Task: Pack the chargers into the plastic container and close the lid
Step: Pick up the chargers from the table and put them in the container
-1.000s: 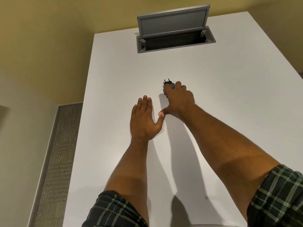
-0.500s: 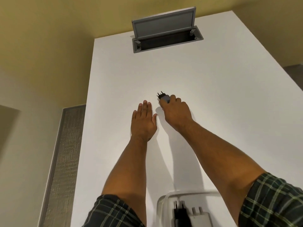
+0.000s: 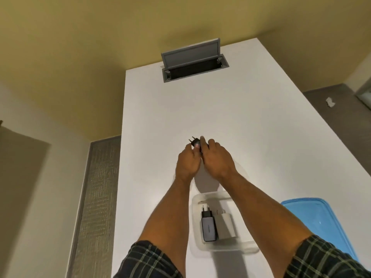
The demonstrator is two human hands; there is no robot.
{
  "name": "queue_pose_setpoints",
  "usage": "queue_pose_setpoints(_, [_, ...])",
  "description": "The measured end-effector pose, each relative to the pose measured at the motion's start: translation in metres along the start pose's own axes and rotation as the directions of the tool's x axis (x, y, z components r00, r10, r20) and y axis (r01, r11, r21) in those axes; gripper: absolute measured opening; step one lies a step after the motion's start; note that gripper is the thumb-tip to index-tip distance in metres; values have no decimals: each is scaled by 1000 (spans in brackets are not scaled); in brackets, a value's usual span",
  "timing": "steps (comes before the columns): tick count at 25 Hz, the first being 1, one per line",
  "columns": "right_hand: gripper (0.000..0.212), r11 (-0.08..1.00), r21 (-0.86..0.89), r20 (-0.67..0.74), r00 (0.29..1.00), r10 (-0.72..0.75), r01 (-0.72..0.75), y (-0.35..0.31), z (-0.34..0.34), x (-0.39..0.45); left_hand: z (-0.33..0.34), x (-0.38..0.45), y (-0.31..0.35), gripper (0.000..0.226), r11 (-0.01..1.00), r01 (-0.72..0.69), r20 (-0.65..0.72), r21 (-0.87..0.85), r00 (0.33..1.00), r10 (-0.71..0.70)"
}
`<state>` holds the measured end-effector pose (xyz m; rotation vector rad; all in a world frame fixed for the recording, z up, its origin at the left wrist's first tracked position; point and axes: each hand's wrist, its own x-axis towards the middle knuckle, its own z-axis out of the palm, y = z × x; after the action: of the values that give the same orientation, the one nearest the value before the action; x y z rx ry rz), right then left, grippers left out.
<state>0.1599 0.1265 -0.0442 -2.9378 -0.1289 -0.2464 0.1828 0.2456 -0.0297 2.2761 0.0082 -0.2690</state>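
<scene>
A small black charger [image 3: 195,142] with two pins pointing away is held above the white table [image 3: 261,137]. My right hand [image 3: 216,160] grips its body, and my left hand [image 3: 188,162] closes on it from the left side. Nearer to me, between my forearms, the clear plastic container [image 3: 195,217] sits on the table. Inside it lie a black and grey charger [image 3: 208,225] and a white charger [image 3: 224,225] side by side. The blue lid [image 3: 321,225] lies flat on the table to the right of the container.
An open grey cable hatch [image 3: 193,63] with its flap raised is set into the far end of the table. The table's left edge drops to a grey carpet strip [image 3: 96,197]. A small white scrap [image 3: 330,102] lies on the floor at right.
My left hand has lifted off the table and closed in on the charger held by my right hand. The view has tilted down, bringing the container and blue lid into sight.
</scene>
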Motion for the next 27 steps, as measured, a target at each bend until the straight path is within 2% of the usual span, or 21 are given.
queue_pose_setpoints(3, [49, 996, 3, -70, 994, -87, 87, 2, -14, -41, 5, -26, 19, 36, 952, 204, -18, -228, 977, -214])
queue_pose_setpoints(5, [51, 991, 59, -58, 992, -115, 119, 6, -25, -67, 4, -45, 21, 29, 917, 282, 39, -283, 958, -283])
queue_pose_setpoints(9, [65, 966, 124, 44, 972, -233, 226, 16, -57, -109, -4, -91, 15, 18, 858, 339, 221, -385, 937, -271])
queue_pose_setpoints(13, [75, 961, 122, 147, 953, -265, 249, 20, -77, -137, -6, -124, 15, 17, 873, 364, 336, -325, 907, -254])
queue_pose_setpoints(15, [68, 960, 175, 221, 941, -256, 220, 20, -82, -150, -5, -133, 19, 13, 896, 350, 377, -272, 896, -235])
queue_pose_setpoints(19, [54, 966, 183, 277, 933, -231, 184, 26, -86, -165, -10, -138, 22, 23, 979, 183, 407, -92, 904, -131])
queue_pose_setpoints(22, [54, 976, 183, 316, 934, -168, 114, 26, -79, -164, -16, -139, 20, 41, 990, -7, 263, 139, 964, -30])
queue_pose_setpoints(24, [55, 980, 177, 358, 922, -148, 89, 22, -74, -169, -20, -145, 15, 62, 921, -160, 184, 355, 978, 99])
queue_pose_setpoints(27, [52, 992, 115, 418, 904, -94, 51, 15, -57, -180, -18, -158, -3, 102, 743, -372, 326, 557, 920, 217])
